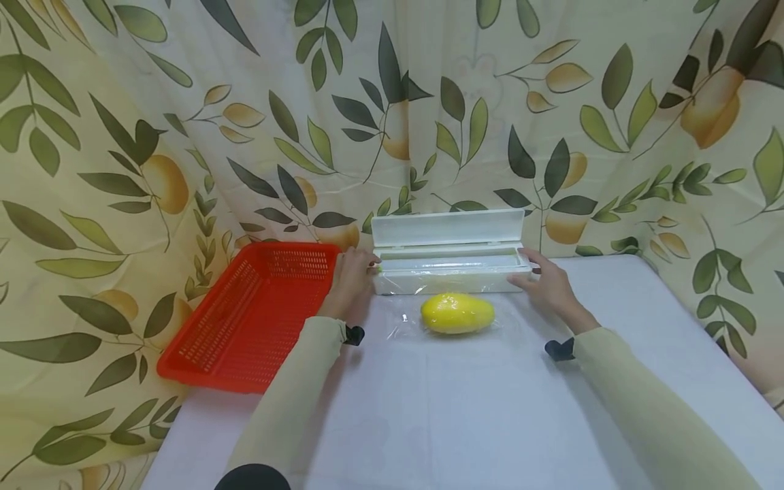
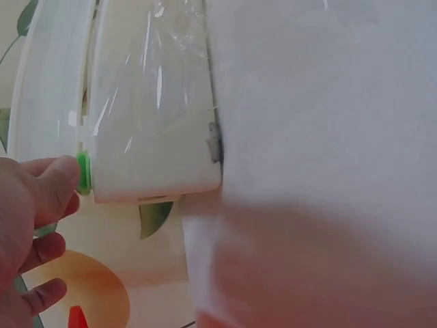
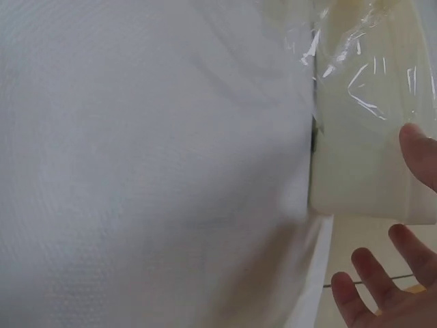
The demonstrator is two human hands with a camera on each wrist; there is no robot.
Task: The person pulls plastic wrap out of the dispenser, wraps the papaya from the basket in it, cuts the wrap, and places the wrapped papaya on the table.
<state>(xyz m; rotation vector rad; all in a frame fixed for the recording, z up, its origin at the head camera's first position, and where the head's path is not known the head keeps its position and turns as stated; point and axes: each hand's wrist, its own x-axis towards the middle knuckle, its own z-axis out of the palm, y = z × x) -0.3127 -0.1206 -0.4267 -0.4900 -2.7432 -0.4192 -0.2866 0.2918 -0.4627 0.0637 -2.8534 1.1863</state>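
Cling-film dispenser (image 1: 450, 280), white, sits toward the far edge of the white-covered table (image 1: 490, 422), approx. centre, hinged lid (image 1: 448, 230) up & tilted back. Clear film (image 1: 401, 327) hangs over its front wall & spreads on the tabletop nearby. L hand (image 1: 352, 273) is at the dispenser's L end: thumb + index pinch a small green tab (image 2: 83, 172) there; other fingers apart, loosely bent, per L wrist view. R hand (image 1: 549, 286) holds the R end, thumb on front wall, index up by the rim; remaining fingers spread off the box. Yellow oblong fruit (image 1: 457, 314) lies on its side just in front of the dispenser, btwn the hands, w/ film around it; can't tell if film is over or under. Red plastic basket (image 1: 245, 382), perforated, is L of the L hand. Leaf-&-fruit print curtain (image 1: 453, 136) hangs behind. Both sleeves (image 1: 649, 401) pale, w/ dark straps at the wrists.
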